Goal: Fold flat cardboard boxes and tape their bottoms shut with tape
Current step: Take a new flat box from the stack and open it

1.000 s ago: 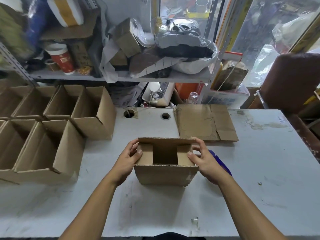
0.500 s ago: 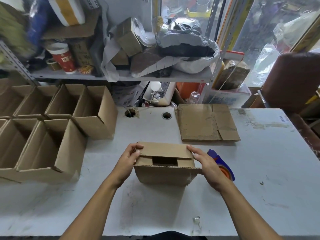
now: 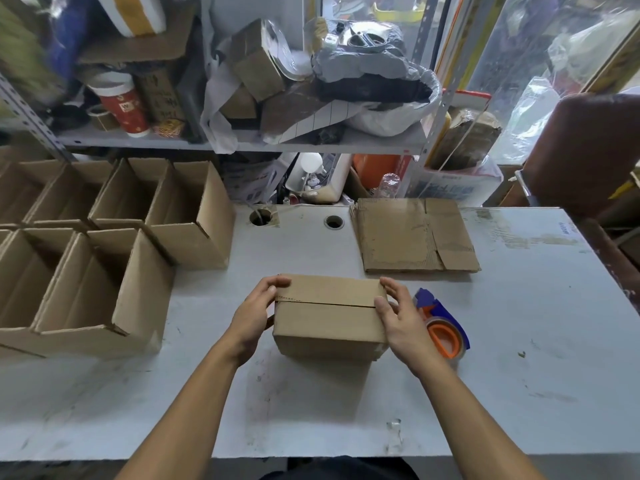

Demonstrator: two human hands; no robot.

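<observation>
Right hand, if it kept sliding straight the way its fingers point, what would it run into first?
The right hand points away from the person along the box's right end. Straight on, it would likely meet the flat cardboard sheet lying beyond, though depth is hard to judge.

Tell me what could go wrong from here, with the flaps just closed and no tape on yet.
1. The box flaps meet at an untaped seam; if the left hand or right hand lets go, they may spring open.
2. The tape dispenser lies right beside the right hand, partly hidden behind it; reaching for it probably frees that end of the flaps.
</observation>
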